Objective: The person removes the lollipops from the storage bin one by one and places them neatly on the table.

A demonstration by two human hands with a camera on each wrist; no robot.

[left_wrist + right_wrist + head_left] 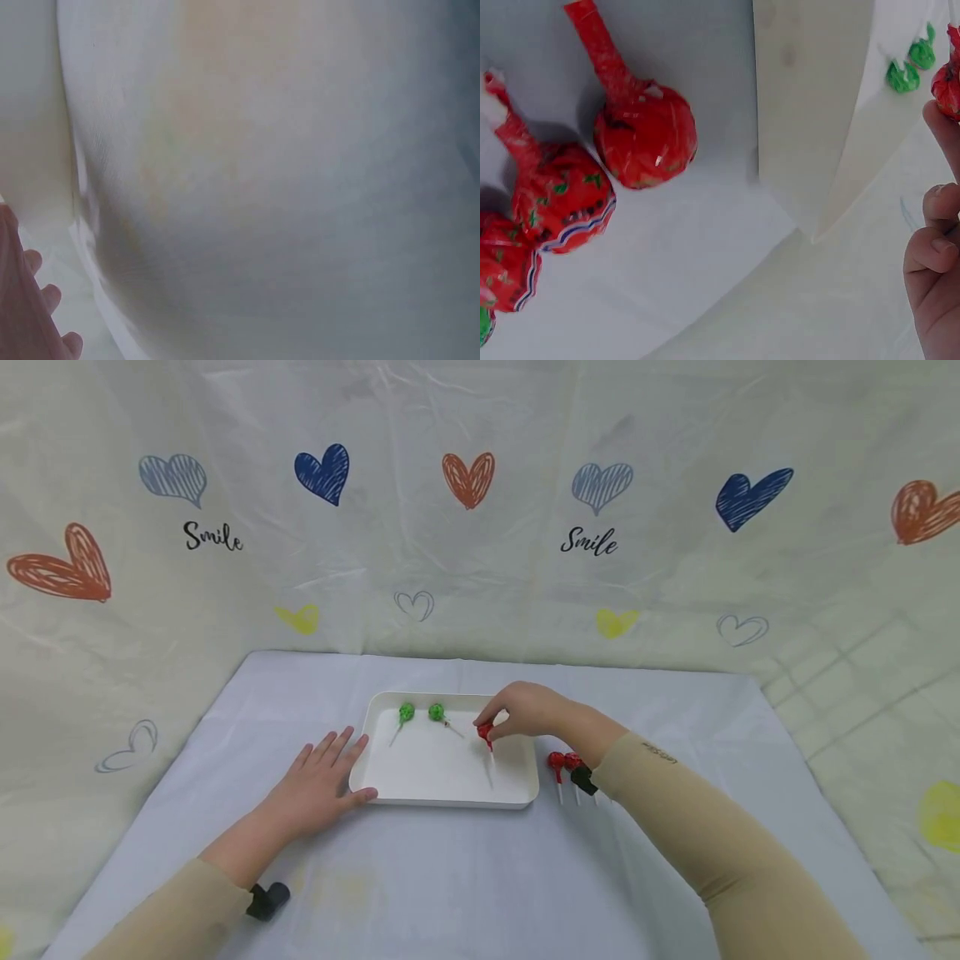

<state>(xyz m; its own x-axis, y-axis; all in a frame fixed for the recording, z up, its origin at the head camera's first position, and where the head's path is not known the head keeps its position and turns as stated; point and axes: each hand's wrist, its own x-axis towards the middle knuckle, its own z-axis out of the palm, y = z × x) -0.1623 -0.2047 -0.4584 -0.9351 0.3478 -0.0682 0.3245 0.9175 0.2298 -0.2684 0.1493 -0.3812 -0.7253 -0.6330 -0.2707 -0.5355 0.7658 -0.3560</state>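
My right hand pinches a red-wrapped lollipop by its head over the right part of the white tray; its stick points down toward me. In the right wrist view the held lollipop's head shows at the right edge, by my fingertips. Spread out flat, my left hand rests at the tray's left edge, thumb at the near left corner. Two green lollipops lie toward the back of the tray, one left and one nearer the middle. The left wrist view has mostly cloth and a few fingers.
Right of the tray, a row of lollipops lies on the white cloth, with a red one nearest the tray. My right sleeve and the black wrist camera partly cover this row. A green wrapper peeks in at its end.
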